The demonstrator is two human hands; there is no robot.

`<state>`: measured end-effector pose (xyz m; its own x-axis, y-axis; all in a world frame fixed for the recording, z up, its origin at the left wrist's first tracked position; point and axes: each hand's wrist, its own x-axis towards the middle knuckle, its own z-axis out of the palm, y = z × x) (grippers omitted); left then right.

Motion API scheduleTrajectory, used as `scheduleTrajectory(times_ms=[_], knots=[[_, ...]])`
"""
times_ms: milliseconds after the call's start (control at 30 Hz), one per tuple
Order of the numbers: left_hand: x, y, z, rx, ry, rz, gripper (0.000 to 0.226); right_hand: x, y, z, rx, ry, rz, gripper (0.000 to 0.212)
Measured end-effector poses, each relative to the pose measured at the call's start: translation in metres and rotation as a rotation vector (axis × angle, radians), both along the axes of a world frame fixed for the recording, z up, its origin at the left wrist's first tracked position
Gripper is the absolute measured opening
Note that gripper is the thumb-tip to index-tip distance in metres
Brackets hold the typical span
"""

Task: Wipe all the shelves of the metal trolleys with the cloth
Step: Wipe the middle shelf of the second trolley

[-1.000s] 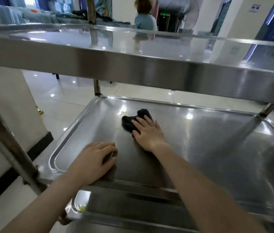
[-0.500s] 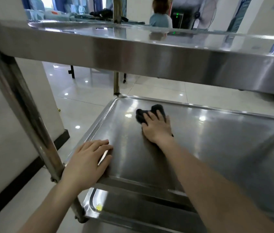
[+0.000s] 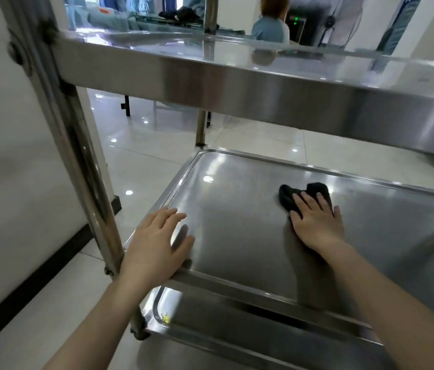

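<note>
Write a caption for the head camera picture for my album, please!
Right hand presses a black cloth on the trolley's middle shelf while the left hand rests on its near corner.

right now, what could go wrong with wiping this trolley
1. The cloth is bunched small under the flat right hand, so corners and rim of the middle shelf may get missed.
2. The left hand rests on that shelf's front edge and may leave fresh smears.
3. The yellow speck on the bottom shelf could be overlooked.

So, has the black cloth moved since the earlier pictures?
Yes. The cloth slid right along the middle shelf, away from its left rim, under the right hand.
</note>
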<state>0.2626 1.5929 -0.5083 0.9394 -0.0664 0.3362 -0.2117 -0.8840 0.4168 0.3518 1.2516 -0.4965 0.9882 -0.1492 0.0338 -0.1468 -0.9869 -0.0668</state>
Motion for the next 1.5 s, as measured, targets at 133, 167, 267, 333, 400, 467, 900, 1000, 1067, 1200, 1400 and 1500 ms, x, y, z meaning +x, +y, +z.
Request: scheduleTrajectory(times_ms=[133, 167, 267, 333, 400, 467, 900, 1000, 1067, 1200, 1400, 1500], knots=[[0.001, -0.002, 0.001, -0.048, -0.016, -0.011, 0.05, 0.04, 0.07, 0.001, 0.037, -0.002, 0.14, 0.056], [0.001, -0.001, 0.0, -0.057, -0.015, -0.006, 0.051, 0.053, 0.097, 0.003, 0.043, 0.004, 0.197, 0.056], [0.004, 0.0, -0.005, -0.07, -0.038, 0.006, 0.055, 0.07, 0.183, 0.005, 0.06, -0.004, 0.411, 0.055], [0.004, 0.001, -0.006, -0.069, -0.047, 0.005, 0.059, 0.059, 0.224, 0.001, 0.027, -0.012, 0.602, 0.057], [0.004, 0.001, -0.004, -0.077, -0.051, -0.02, 0.062, 0.039, 0.233, -0.005, -0.044, -0.023, 0.757, 0.061], [0.003, 0.002, -0.001, -0.086, -0.061, -0.045, 0.062, 0.021, 0.211, -0.007, 0.001, -0.023, 0.808, 0.06], [0.008, 0.002, -0.009, -0.115, -0.1, -0.036, 0.06, 0.079, 0.151, 0.002, -0.026, 0.022, 0.42, 0.054], [0.007, 0.002, -0.005, -0.141, -0.135, -0.063, 0.056, 0.047, 0.21, 0.0, -0.04, 0.009, 0.682, 0.056], [0.004, 0.003, 0.0, -0.188, -0.146, -0.097, 0.053, 0.008, 0.218, -0.001, -0.093, -0.046, 0.831, 0.057], [0.0, 0.006, 0.004, -0.235, -0.124, -0.126, 0.055, -0.07, 0.166, -0.005, 0.005, -0.024, 1.025, 0.049], [0.0, 0.004, 0.0, -0.23, -0.061, -0.12, 0.065, -0.044, 0.088, 0.002, -0.038, 0.008, 0.557, 0.05], [0.006, 0.004, -0.003, -0.224, -0.074, -0.133, 0.066, 0.005, 0.128, 0.002, -0.009, 0.032, 0.344, 0.053]])
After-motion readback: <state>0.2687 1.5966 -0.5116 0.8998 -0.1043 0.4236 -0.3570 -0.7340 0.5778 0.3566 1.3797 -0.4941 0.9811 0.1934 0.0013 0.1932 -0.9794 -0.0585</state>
